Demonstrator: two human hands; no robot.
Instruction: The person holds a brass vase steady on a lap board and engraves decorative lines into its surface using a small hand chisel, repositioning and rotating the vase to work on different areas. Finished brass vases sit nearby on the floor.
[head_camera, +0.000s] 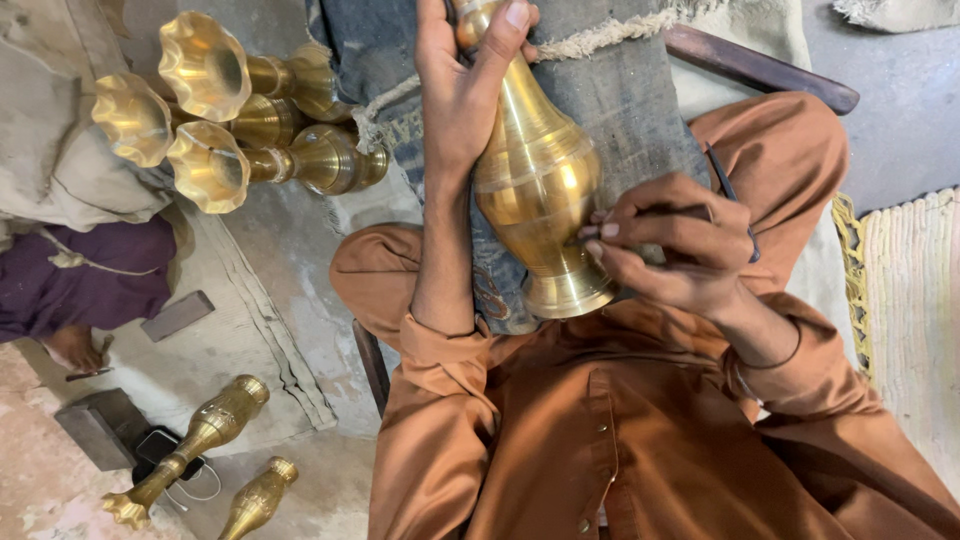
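Observation:
A shiny brass vase (535, 180) lies across my lap on a dark grey cloth (620, 90), its foot toward me. My left hand (465, 75) grips the vase's narrow neck at the top of the view. My right hand (670, 240) rests against the lower belly of the vase, fingers pinched on a thin dark tool (730, 195) whose tip meets the brass. I wear rust-brown clothes, legs folded.
Three brass vases with fluted mouths (235, 125) lie stacked at the upper left. Two more brass vases (190, 450) lie on the floor at lower left beside a grey block (100, 425). Another person's foot (70, 345) and purple garment are at left. A woven mat (915, 320) is at right.

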